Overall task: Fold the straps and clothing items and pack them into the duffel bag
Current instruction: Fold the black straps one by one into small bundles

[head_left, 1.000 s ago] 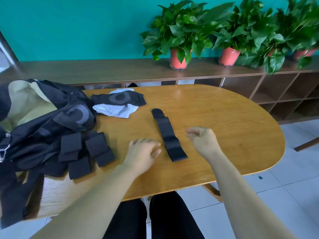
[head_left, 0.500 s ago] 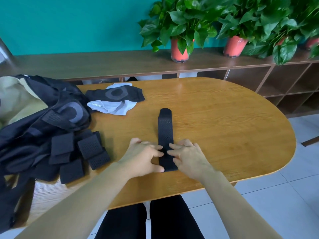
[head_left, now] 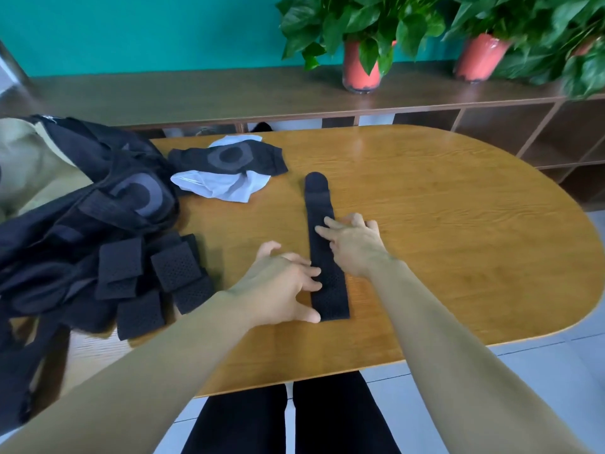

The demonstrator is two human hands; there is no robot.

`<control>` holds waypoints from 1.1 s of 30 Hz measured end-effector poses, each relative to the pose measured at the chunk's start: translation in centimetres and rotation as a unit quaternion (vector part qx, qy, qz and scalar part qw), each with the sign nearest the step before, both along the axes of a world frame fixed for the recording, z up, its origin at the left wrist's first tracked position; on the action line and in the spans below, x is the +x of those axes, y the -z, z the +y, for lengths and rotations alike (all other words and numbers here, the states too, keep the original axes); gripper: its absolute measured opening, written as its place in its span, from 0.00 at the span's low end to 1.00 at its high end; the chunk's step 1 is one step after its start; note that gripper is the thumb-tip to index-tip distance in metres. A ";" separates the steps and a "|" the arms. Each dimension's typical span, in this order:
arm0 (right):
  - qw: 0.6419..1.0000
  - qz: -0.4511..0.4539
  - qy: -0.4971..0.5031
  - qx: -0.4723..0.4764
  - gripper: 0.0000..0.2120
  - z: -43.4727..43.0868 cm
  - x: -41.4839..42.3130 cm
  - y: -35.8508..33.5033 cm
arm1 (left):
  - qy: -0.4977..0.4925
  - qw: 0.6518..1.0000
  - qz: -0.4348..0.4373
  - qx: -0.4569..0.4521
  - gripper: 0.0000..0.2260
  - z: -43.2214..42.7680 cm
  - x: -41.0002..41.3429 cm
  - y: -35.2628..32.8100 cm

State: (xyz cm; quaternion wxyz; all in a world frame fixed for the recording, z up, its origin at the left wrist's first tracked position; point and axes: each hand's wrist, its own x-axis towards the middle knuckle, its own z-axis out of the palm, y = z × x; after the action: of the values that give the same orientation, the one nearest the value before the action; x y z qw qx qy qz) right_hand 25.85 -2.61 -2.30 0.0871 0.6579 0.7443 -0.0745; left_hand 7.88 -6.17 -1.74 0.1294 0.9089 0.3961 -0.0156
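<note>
A long black perforated strap [head_left: 322,204] lies flat and straight on the wooden table [head_left: 442,224], running away from me. My left hand [head_left: 281,286] presses its near end with spread fingers. My right hand [head_left: 353,244] rests on its middle, fingers straight. Several folded black straps [head_left: 154,276] lie to the left beside the open black duffel bag [head_left: 39,178] with its beige lining. A black garment [head_left: 229,158] lies on a white one [head_left: 222,188] at the table's back left.
Black clothing [head_left: 131,198] with a grey ring print spills from the bag onto the table. A low wooden shelf [head_left: 229,93] with potted plants [head_left: 360,67] runs behind the table. Tiled floor [head_left: 540,371] lies to the right; my legs are under the near edge.
The strap was turned straight and both hands came down on it. Since half a second ago my right hand has slid up along the strap while the left stays at the near end.
</note>
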 end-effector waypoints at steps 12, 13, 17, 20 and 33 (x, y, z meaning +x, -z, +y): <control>0.997 0.052 0.057 0.014 0.27 4.7 0.7 -0.5 | -0.018 0.999 -0.037 0.000 0.28 -0.3 -0.5 0.6; 0.993 0.094 0.063 0.038 0.27 4.1 0.8 -0.7 | -0.027 0.998 -0.054 -0.007 0.29 -0.4 -0.6 0.5; 0.957 0.254 0.052 0.132 0.25 0.0 0.6 -1.9 | -0.048 0.996 -0.075 -0.006 0.35 -1.3 -0.9 0.1; 0.924 0.352 0.073 0.133 0.24 -4.6 0.8 -1.7 | -0.070 0.994 -0.084 -0.002 0.35 -2.5 -1.1 0.5; 0.844 0.495 0.182 0.095 0.17 -12.7 -0.2 1.9 | -0.191 0.962 -0.194 0.036 0.17 -5.8 -0.6 2.0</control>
State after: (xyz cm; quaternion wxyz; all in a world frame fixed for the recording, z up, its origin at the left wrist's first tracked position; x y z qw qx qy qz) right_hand 25.70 -15.32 -4.20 -0.3710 0.6623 0.5587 -0.3340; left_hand 7.32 -11.97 -3.79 0.1716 0.8062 0.5296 0.2004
